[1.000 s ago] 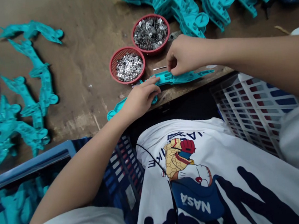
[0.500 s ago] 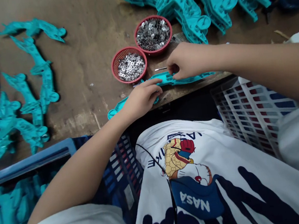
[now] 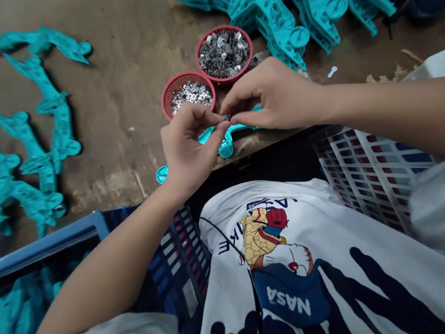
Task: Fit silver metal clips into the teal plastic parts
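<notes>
Turquoise plastic part [image 3: 226,147] lay at the bench [image 3: 125,92] edge below the left hand [image 3: 190,144] and right hand [image 3: 274,96], fingertips pinched together, perhaps steadying some tiny piece; I couldn't tell. Red baskets [image 3: 166,99] stood just beyond, likely for quick reach.

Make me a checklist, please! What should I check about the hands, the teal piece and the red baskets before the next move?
1. Left hand and right hand close together: ok.
2. Anything pinched between them: cannot tell, too small.
3. Teal piece below the hands: ok.
4. Whole teal piece visible: not ok, hands partly cover it.
5. Near red basket and far red basket holding metal pieces: ok.
</notes>
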Motion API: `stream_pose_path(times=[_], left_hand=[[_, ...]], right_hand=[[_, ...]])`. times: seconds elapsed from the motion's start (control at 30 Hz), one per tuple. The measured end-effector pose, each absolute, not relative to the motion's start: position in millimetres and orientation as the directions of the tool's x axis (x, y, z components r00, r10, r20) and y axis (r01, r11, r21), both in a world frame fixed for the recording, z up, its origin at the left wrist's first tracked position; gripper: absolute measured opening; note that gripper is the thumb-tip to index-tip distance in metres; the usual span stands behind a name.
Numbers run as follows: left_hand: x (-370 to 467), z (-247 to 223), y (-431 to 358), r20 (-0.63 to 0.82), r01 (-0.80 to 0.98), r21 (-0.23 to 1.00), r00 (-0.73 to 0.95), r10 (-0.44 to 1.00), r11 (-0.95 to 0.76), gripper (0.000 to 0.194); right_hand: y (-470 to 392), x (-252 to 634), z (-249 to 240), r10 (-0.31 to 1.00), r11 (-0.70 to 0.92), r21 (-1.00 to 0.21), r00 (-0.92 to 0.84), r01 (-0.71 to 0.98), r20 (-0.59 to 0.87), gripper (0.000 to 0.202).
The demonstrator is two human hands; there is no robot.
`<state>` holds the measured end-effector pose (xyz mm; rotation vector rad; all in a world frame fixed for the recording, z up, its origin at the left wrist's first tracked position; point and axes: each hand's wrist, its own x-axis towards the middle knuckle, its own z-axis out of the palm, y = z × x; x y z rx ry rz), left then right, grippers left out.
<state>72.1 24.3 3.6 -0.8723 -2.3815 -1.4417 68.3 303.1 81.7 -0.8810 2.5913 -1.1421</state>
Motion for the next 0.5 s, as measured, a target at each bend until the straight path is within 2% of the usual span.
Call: stream_pose_path(times=[0.13, 0.23, 0.33, 0.43, 0.5], left_hand=[[70, -3, 18, 0.456, 0.612, 0.681, -0.784, 0.421, 0.401, 0.018], [74, 0, 20, 0.398, 0.590, 0.658, -0.800, 0.449, 0.469, 0.021], [76, 13, 27, 0.282, 0.576, 0.607, -0.800, 0.529, 0.548, 0.036], [73, 23, 39, 0.148, 0.628, 0.473, -0.748, 0.647, 0.618, 0.061], [68, 19, 48, 0.084, 0.672, 0.375, -0.711, 0.698, 0.639, 0.070]], right_hand=[[306, 67, 85, -0.682, 0.565, -0.599, -0.730, -0.567, 0.048, 0.039], [307, 60, 84, -0.696, 0.576, -0.598, -0.718, -0.558, 0.000, 0.039], [314, 44, 72, -0.659, 0.595, -0.615, -0.752, -0.518, -0.004, 0.039], [325, 22, 54, -0.626, 0.658, -0.531, -0.780, -0.534, 0.009, 0.045], [332, 10, 42, -0.651, 0.668, -0.487, -0.759, -0.563, -0.016, 0.046]])
